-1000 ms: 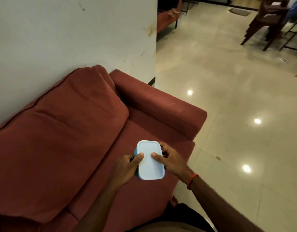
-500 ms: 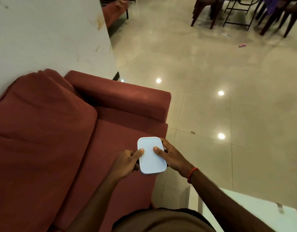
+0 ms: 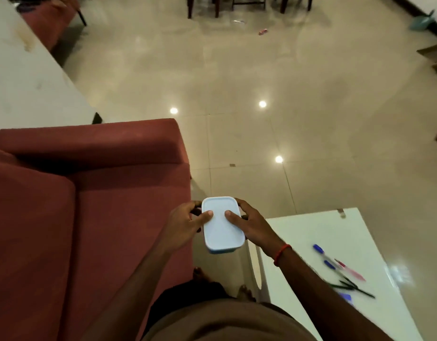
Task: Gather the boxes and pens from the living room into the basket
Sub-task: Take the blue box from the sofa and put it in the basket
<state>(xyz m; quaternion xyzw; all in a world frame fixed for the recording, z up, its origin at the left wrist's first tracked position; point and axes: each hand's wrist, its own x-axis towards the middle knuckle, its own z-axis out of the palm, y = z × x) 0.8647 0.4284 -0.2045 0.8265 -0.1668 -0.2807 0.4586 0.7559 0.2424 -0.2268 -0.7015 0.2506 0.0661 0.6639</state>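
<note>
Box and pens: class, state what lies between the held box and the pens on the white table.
Head view: the right hand gripping the box, its red-banded wrist, then bare white table before the pens.

I watch the box [image 3: 222, 223], gripped by the left hand [image 3: 185, 223] and right hand [image 3: 252, 226], leave the sofa [image 3: 114, 205] seat and cross its front edge. It is now beside the white table's [image 3: 311, 232] far left corner. Pens [image 3: 340, 267] have come into view there.
</note>
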